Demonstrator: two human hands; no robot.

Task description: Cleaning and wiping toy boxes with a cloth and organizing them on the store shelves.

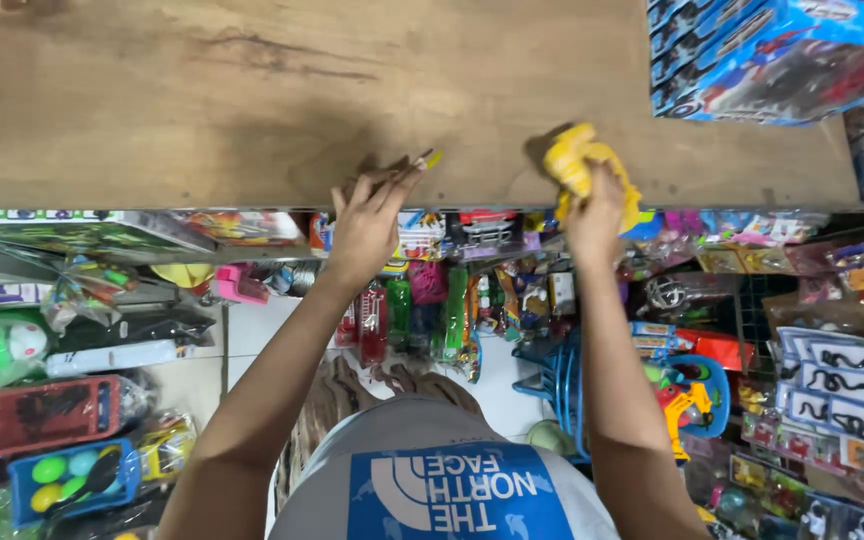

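My right hand (594, 205) grips a crumpled yellow cloth (574, 162) and presses it onto the wooden shelf top (252, 110) near its front edge. My left hand (367, 215) rests on the shelf's front edge, fingers extended, with a small stick-like thing with a yellow tip (429, 158) between the fingertips. The two hands are about a forearm's width apart.
Blue toy boxes (772, 55) stand at the shelf's far right. Below the shelf hang and lie many packaged toys: bottles (402, 310), a blue tray of coloured balls (72, 480), a red tray (47, 415), cards with black snakes (842, 385), a yellow toy digger (687, 400).
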